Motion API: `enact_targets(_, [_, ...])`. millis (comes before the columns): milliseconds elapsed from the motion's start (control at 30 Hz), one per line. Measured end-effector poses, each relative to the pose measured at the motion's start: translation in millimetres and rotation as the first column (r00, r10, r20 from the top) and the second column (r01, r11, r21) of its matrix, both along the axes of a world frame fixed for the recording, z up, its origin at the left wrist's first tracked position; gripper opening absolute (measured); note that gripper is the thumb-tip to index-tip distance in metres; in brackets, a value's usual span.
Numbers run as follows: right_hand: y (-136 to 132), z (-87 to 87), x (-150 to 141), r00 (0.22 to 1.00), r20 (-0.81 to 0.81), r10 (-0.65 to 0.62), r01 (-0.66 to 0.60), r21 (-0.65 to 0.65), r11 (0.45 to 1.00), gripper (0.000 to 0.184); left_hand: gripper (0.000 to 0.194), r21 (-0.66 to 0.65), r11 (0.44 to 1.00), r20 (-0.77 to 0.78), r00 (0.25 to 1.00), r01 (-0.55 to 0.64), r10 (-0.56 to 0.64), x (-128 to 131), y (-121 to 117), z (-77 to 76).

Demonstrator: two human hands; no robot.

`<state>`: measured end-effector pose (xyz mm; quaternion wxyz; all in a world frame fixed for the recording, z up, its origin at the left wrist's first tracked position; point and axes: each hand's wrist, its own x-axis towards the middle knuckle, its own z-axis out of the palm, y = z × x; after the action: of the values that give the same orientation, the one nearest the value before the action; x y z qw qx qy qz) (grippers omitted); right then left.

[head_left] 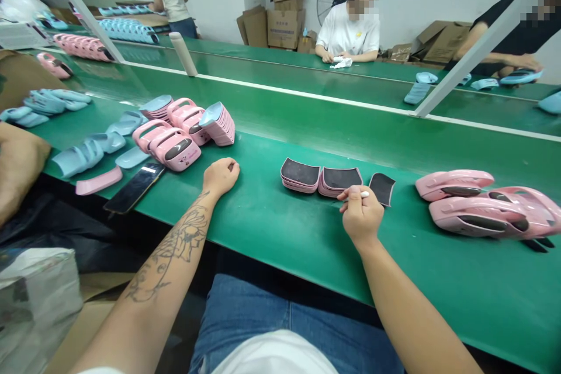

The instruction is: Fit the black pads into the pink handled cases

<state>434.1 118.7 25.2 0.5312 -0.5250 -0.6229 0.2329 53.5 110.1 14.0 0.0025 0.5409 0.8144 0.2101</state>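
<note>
right hand (362, 216) pinches a thin white stick (363, 194) between its fingers (350, 191), just above a loose black-faced pad (382, 189) and beside two stacks of pink pieces with black faces (300, 174) on the green belt (263, 234). left hand (221, 177) rests curled shut on the belt, holding nothing visible. pink moulded shells (482, 210) lie to the right; pink and pale blue parts (175, 140) lie to the left.

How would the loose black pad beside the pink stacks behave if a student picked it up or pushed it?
The black pad looks thin, so it is probably light and flexible. Its flat shape suggests it would slide rather than roll across the green belt. Its dark face may grip slightly.
</note>
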Motion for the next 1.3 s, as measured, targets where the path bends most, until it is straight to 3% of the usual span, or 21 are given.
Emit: enact_targets(1300, [2.7,-0.3,1.5,0.999,-0.017,-0.029,0.029,0.003,1.000,0.039,0.028,-0.020,1.000,0.007,1.000,-0.011,0.011,1.7,-0.7,2.7])
